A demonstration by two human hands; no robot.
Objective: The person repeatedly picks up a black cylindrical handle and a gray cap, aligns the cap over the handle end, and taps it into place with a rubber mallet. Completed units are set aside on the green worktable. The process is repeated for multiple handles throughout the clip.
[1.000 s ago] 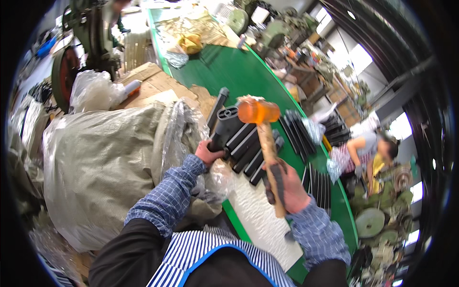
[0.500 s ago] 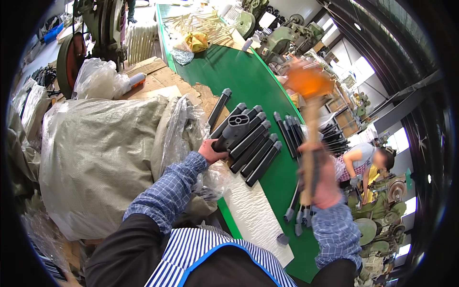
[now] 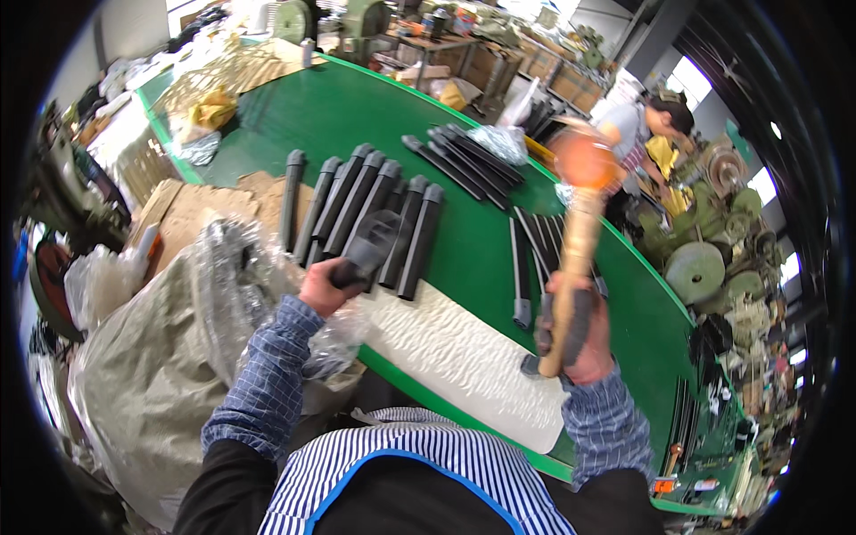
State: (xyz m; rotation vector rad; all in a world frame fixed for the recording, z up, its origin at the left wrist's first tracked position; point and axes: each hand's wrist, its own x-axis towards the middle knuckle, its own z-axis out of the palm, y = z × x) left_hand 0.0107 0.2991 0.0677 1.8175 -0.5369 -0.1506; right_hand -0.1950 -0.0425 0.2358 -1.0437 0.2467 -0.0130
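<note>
My left hand [image 3: 323, 287] is closed around a black tube with a grey end cap [image 3: 374, 234], which tilts up and to the right. In my right hand [image 3: 584, 334] is the wooden handle of a mallet [image 3: 580, 236], raised with its blurred orange head at the top. Beside the held tube, several black capped tubes [image 3: 357, 198] lie in a row, partly hidden behind it. A pale textured board [image 3: 446, 357] runs along the table's near edge. Close to my right hand, a loose grey cap [image 3: 530, 366] rests on this board, partly covered.
The green table [image 3: 357, 98] stretches away and to the right, with more black tubes [image 3: 468, 162] beyond the row. A large wrapped sack [image 3: 160, 374] and cardboard [image 3: 192, 214] are on the left. At the far right, another person [image 3: 637, 134] bends beside machinery [image 3: 695, 272].
My view has turned to the right. The held tube now leans more toward the right, with its cap end blurred. The mallet stays raised in my right hand.
</note>
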